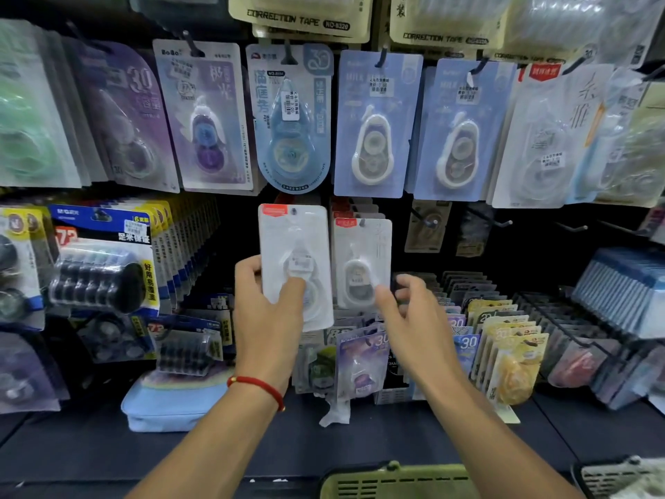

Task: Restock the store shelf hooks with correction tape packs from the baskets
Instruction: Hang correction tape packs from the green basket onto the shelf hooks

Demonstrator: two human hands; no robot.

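Note:
My left hand (268, 311) grips a white correction tape pack (295, 246) by its lower left corner, thumb across the front, holding it upright before the middle row of hooks. Just right of it a second white pack (361, 261) hangs on a hook. My right hand (403, 307) is at that hanging pack's lower right edge, fingers curled, thumb touching the blister. A green basket (396, 480) shows at the bottom centre, and a grey basket (611, 475) sits at the bottom right.
Blue and purple correction tape packs (370, 124) fill the upper hooks. Bare hooks (500, 219) stick out to the right of the hanging pack. Upright racks of packs (503, 340) stand on the shelf below, and a light blue pouch (169, 405) lies lower left.

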